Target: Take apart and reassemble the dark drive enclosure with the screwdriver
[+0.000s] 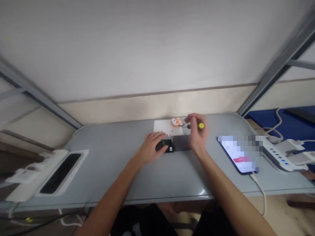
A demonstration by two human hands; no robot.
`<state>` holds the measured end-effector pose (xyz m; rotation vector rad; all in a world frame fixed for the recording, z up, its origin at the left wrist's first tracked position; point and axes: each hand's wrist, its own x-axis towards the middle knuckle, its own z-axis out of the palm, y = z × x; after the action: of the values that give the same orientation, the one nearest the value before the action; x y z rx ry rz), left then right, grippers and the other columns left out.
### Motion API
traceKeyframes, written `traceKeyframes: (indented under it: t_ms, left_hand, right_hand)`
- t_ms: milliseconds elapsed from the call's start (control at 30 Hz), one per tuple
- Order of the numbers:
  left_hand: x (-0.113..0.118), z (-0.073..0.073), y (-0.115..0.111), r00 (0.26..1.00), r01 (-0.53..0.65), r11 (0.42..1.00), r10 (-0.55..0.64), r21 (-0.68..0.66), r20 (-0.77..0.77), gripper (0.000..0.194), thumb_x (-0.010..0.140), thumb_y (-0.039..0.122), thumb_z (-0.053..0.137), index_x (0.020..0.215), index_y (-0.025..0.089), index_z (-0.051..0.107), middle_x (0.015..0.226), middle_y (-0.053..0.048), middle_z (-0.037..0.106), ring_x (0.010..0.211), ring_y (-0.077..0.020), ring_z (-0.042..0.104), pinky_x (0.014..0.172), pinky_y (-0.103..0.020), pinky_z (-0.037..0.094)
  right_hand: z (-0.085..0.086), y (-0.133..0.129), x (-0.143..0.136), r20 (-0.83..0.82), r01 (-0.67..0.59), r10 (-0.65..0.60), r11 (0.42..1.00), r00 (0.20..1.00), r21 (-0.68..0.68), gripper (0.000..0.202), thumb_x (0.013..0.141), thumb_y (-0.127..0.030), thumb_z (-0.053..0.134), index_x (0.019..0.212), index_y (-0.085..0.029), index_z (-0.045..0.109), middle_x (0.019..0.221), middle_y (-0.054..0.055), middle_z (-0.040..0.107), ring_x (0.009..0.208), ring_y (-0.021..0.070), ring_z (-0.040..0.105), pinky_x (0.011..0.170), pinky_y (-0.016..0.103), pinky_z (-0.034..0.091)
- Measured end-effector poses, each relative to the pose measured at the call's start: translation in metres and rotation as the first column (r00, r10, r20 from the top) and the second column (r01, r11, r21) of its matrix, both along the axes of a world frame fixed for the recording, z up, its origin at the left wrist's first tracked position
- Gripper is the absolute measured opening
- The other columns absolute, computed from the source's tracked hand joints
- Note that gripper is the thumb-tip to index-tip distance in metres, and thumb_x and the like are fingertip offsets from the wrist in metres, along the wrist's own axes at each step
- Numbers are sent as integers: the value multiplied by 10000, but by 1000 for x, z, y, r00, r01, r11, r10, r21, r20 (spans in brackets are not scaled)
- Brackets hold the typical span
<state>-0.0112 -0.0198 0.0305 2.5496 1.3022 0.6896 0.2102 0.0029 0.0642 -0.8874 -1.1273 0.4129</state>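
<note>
My left hand (150, 149) lies over the left end of a small dark electronic device (170, 146), its thumb and fingers around a part with a green circuit board. Right beside that part is a flat dark grey section (181, 143); whether the two are joined I cannot tell. Above this section my right hand (199, 136) grips a screwdriver (201, 125) with a yellow-ended handle, its thin shaft pointing left. Behind the hands, a white sheet (161, 125) carries several tiny dark bits, and an orange animal-face case (176, 122) sits on its edge.
On the right, a lit phone (236, 155) with a white cable lies near a power strip (280, 155) holding plugs. At the left, a dark phone (60, 173) lies beside another white power strip (36, 177). Metal posts and a wall (152, 106) bound the grey table (110, 170).
</note>
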Motion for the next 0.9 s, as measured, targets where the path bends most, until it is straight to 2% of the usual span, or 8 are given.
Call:
traceKeyframes:
  t_ms: [67, 133, 233, 300, 467, 633, 733, 900]
  left_hand:
    - [9, -1, 11, 995, 90, 995, -92, -43, -46, 460, 981, 395, 617, 1425, 280, 586, 1443, -79, 630, 1347, -300, 559, 1182, -520, 378]
    - [13, -5, 17, 988, 132, 990, -136, -57, -74, 474, 974, 408, 630, 1428, 277, 586, 1434, -78, 634, 1338, -304, 562, 1182, -516, 388]
    - [10, -10, 16, 992, 97, 995, -98, -19, -78, 523, 972, 430, 633, 1458, 252, 559, 1431, -94, 629, 1334, -313, 557, 1168, -509, 422]
    - [4, -11, 14, 991, 110, 994, -111, -8, -78, 590, 954, 446, 652, 1492, 238, 525, 1467, -107, 602, 1355, -332, 541, 1174, -520, 420]
    - [-8, -9, 14, 978, 189, 982, -190, -12, -83, 622, 979, 492, 613, 1538, 258, 474, 1483, -109, 593, 1362, -334, 546, 1171, -528, 439]
    - [-6, -15, 14, 974, 214, 977, -214, 0, -77, 649, 986, 484, 615, 1542, 188, 459, 1471, -148, 600, 1353, -331, 555, 1147, -532, 471]
    - [-3, -19, 13, 976, 211, 978, -210, 3, -58, 607, 990, 452, 613, 1526, 200, 480, 1439, -140, 626, 1340, -319, 570, 1137, -516, 485]
    - [-3, -22, 15, 978, 208, 978, -207, 8, -36, 544, 996, 433, 623, 1479, 199, 530, 1383, -125, 668, 1295, -300, 602, 1118, -502, 499]
  right_hand:
    - [10, 14, -9, -143, -35, 25, 997, 989, -66, 376, 1058, -511, 394, 1020, -226, 636, 842, 36, 671, 782, 174, 651, 746, 334, 526]
    - [8, 30, -13, -164, -58, 25, 978, 986, -202, 510, 1041, -598, 365, 893, -208, 660, 733, 12, 607, 681, 152, 595, 669, 299, 494]
    - [-13, 45, -10, -261, -20, -103, 902, 960, -431, 545, 988, -656, 447, 725, -204, 601, 660, -2, 546, 613, 143, 537, 556, 276, 422]
    - [-28, 48, -5, -259, 2, -153, 865, 954, -503, 526, 976, -648, 482, 711, -208, 591, 641, -11, 527, 602, 143, 517, 543, 276, 405]
    - [-36, 47, 3, 6, 96, -107, 864, 994, -495, 526, 1009, -615, 451, 716, -202, 596, 646, -6, 573, 633, 149, 539, 614, 281, 419]
    - [-35, 42, 1, 275, 201, -80, 874, 958, -443, 473, 1022, -553, 456, 710, -213, 558, 622, -1, 633, 600, 151, 555, 610, 272, 401]
    - [-37, 39, 2, 334, 221, -77, 881, 940, -419, 454, 1019, -545, 466, 718, -217, 554, 621, 2, 644, 575, 149, 565, 592, 267, 397]
    - [-36, 37, 2, 313, 156, -32, 911, 949, -381, 451, 1024, -533, 461, 729, -211, 574, 614, 5, 649, 553, 138, 577, 565, 248, 411]
